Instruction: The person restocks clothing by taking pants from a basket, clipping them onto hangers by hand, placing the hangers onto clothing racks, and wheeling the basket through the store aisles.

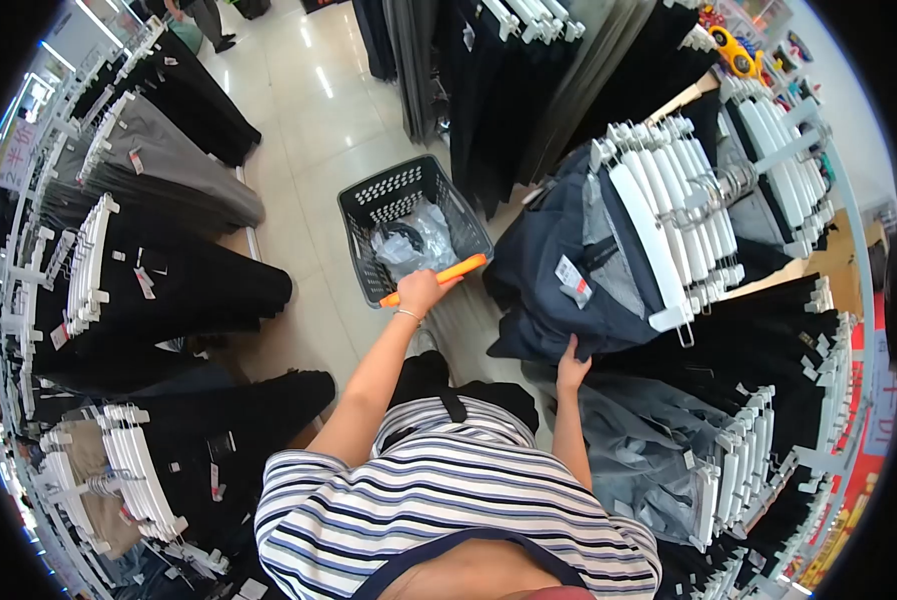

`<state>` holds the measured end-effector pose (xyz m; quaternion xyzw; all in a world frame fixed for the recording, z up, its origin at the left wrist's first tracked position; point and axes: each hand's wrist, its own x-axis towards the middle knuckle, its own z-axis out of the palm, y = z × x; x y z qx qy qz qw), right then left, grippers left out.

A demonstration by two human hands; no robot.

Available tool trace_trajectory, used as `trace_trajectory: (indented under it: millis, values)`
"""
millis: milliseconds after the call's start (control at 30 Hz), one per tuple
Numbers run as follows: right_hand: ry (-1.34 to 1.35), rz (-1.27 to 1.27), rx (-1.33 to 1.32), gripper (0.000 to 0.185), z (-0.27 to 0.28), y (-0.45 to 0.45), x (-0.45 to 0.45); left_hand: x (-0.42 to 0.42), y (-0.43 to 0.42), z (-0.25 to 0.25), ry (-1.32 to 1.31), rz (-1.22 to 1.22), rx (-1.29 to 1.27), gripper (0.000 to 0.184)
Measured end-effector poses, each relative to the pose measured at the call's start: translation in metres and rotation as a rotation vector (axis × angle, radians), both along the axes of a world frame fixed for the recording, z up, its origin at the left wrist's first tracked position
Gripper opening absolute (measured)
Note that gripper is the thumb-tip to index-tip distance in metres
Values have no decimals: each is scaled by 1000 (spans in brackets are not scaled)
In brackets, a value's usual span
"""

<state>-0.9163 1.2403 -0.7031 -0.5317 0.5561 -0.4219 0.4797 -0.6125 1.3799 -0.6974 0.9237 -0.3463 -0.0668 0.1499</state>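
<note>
My left hand (421, 292) is wrapped round the orange handle (465, 268) of a dark grey shopping basket (348, 226). Clear plastic packaging (439, 240) with something dark in it lies inside the basket. On my right, navy trousers (539, 300) with a grey patch and a white price tag (573, 278) hang from a white clip hanger (641, 235). The fingers of my right hand (572, 370) close on the lower edge of these trousers, though the fingertips are partly hidden by the cloth.
Racks of black trousers (179, 290) and grey trousers (184, 165) line the left side. More garments hang on the right, including sheer grey ones (649, 440). A tiled aisle (304, 130) runs ahead between the racks. Another person's legs (209, 20) show far off at the top left.
</note>
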Motion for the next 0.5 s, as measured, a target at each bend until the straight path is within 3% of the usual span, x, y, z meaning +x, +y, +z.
trace_trajectory:
  millis: [100, 200, 300, 400, 500]
  values:
    - [351, -77, 26, 51, -15, -3, 11, 31, -7, 6, 21, -19, -24, 70]
    - [553, -144, -376, 42, -58, -12, 22, 59, -15, 15, 86, -29, -4, 68]
    - [560, -97, -11, 36, -109, -23, 28, 88, -18, 21, 124, -39, 19, 67]
    - [283, -148, 60, 40, -58, -1, 79, 115, -23, 26, 127, -35, 15, 66]
    - [-9, -322, 219, 44, -82, -15, 115, 145, -29, 29, 131, -35, 15, 66]
